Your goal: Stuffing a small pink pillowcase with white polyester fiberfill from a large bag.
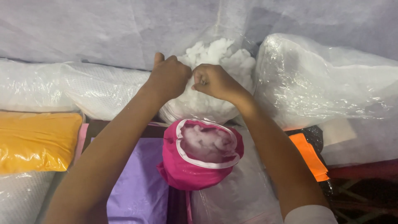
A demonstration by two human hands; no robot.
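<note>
Gripping white stuffing (215,54) with both hands at far centre. Left hand (170,76) curled into a fist, fingers pressed together on a tuft at the mouth of the clear bag (195,108). Right hand (215,82) likewise closed, pinching stuffing just beside the left; knuckles of the two near touching. Stuffing heaped in the open clear bag, far of the hands and partly under them.

Pink cover (182,166) near centre, below and between the forearms, mouth open upward, white rim visible, some stuffing seen inside. Not held by either hand.

Purple sheet (137,182) left of the pink cover, lying flat, partly under the left forearm. Yellow cushion (37,141) in plastic wrap at far left. Large clear plastic bag (327,79) at right, crumpled, contents cannot be made out. Orange cloth (311,155) near right, beside the right forearm, with black plastic (313,133) just behind it. Grey fabric (83,29) across the far background. White sleeve (311,215) at the right elbow.
</note>
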